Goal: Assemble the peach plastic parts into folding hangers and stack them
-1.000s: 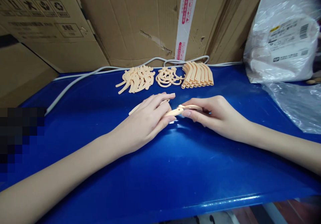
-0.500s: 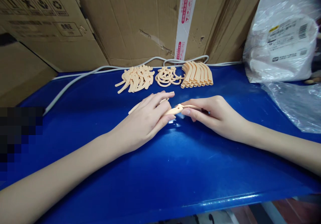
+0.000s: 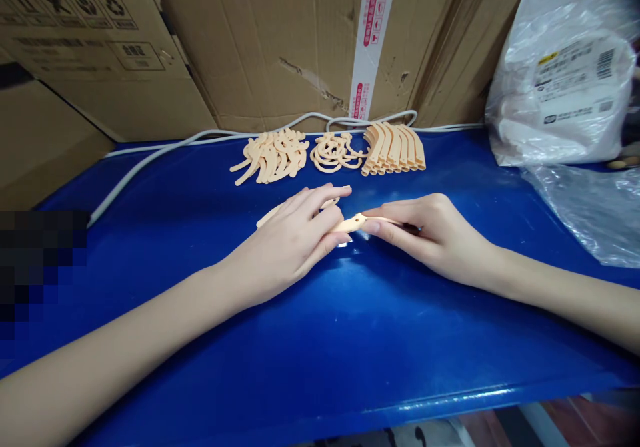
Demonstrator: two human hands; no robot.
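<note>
Thumb and fingers of my left hand (image 3: 293, 237) are closed round a cream plastic handle-shaped piece (image 3: 350, 223), whose end with a small dark hole pokes out to the right. My right hand (image 3: 435, 233) pinches a thin curved cream strip (image 3: 385, 219) and holds it against that end. Most of the strip is hidden by the fingers. Beneath and behind my left hand lie other cream pieces (image 3: 270, 215), partly covered. Farther back are a heap of flat curved pieces (image 3: 275, 157), a small pile of thin curved rings (image 3: 334, 152) and a neat row of hollow curved handles (image 3: 394, 148).
The blue table (image 3: 320, 353) has its front edge near the bottom. Cardboard boxes (image 3: 280, 33) rise behind it, with a white cable (image 3: 200, 137) along their foot. A clear plastic bag with a label (image 3: 565, 80) sits at the right.
Both hands stay almost in place. The strip and my right fingers sit slightly lower and flatter against the holed end of the handle piece.
</note>
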